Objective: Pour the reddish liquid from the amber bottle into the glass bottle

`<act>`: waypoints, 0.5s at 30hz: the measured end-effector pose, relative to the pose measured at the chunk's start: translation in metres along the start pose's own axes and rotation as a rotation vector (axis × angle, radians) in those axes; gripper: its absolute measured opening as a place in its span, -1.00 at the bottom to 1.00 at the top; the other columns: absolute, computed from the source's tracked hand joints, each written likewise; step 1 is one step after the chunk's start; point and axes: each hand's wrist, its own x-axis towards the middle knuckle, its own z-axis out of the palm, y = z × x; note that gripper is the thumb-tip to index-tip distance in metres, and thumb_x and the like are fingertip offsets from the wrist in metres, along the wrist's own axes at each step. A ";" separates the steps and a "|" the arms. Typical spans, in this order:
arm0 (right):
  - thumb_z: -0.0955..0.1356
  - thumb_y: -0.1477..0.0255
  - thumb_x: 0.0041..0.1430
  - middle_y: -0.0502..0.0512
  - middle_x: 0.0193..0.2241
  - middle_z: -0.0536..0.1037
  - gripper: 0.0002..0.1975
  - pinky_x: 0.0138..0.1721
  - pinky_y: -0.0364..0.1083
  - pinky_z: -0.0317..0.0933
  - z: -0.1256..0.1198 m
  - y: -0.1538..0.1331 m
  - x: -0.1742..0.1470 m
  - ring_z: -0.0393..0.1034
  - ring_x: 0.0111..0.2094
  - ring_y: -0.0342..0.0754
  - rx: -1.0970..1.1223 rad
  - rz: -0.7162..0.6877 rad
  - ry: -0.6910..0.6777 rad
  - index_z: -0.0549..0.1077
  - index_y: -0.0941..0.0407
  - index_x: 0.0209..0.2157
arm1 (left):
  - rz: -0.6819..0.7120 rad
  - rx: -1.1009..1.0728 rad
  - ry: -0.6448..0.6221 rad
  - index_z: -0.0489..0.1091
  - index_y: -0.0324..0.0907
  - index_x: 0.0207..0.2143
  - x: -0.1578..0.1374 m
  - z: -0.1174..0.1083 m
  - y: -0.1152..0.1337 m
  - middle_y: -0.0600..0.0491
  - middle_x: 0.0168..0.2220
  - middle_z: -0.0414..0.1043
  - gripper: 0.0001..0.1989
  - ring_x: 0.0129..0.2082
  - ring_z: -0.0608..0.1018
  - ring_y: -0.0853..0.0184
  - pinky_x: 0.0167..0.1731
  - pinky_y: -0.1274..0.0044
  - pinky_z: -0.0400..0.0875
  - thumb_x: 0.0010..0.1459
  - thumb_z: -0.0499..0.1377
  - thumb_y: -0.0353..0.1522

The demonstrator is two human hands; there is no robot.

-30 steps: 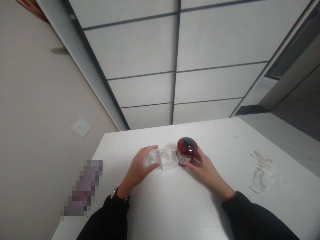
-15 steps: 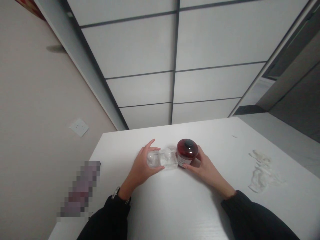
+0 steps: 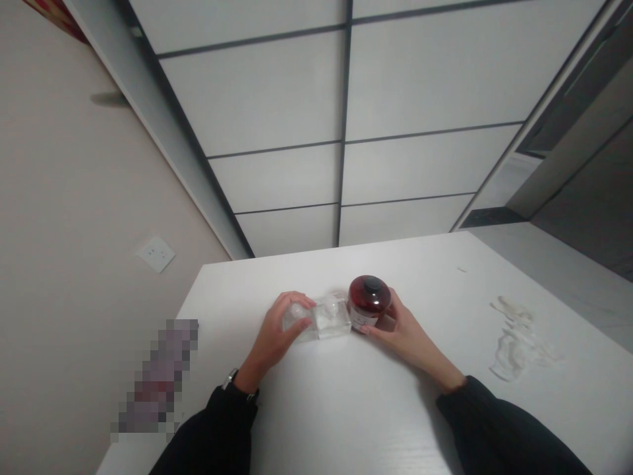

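Note:
My left hand (image 3: 277, 330) is closed round a small clear glass bottle (image 3: 297, 311), with the thumb at its front and the fingers over its far side. Touching that bottle on the right is a square clear glass bottle (image 3: 333, 322), its top also see-through. A round dark red bottle with a black cap (image 3: 369, 298) and a pale label stands at the right end of this row. Wrapped about its right side is my right hand (image 3: 401, 326), thumb on the lower front near the label. All stand on the white table (image 3: 316, 409).
Crumpled clear plastic (image 3: 517, 343) lies on the right side of the table, and a small thin scrap (image 3: 461, 269) farther back. A blurred-out object (image 3: 158, 379) is at the left edge. White panelled doors (image 3: 277, 178) rise behind; a socket (image 3: 157, 254) is on the left wall.
My left fingers, spread and raised before, have come down and closed round the left clear bottle, with the thumb drawn back to the left. My right hand and the red bottle look unchanged.

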 end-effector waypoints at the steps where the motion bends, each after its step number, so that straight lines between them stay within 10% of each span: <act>1: 0.58 0.17 0.04 0.31 0.21 0.49 -0.19 0.28 0.26 0.32 0.000 0.000 0.000 0.48 0.18 0.22 -0.003 0.000 0.006 0.25 0.06 0.24 | -0.006 -0.002 0.012 0.47 -0.10 -0.19 0.001 0.001 -0.001 -0.04 -0.10 0.57 -0.61 0.04 0.53 0.12 0.17 0.29 0.33 0.30 0.26 0.04; 15: 0.60 0.15 -0.03 0.30 0.20 0.50 -0.15 0.29 0.28 0.31 0.001 0.003 0.000 0.49 0.18 0.25 0.007 0.033 0.023 0.28 0.04 0.23 | -0.094 -0.033 0.169 0.34 -0.12 -0.35 0.004 0.014 -0.004 0.03 -0.24 0.48 -0.75 -0.13 0.53 0.20 0.00 0.38 0.38 0.20 0.31 -0.20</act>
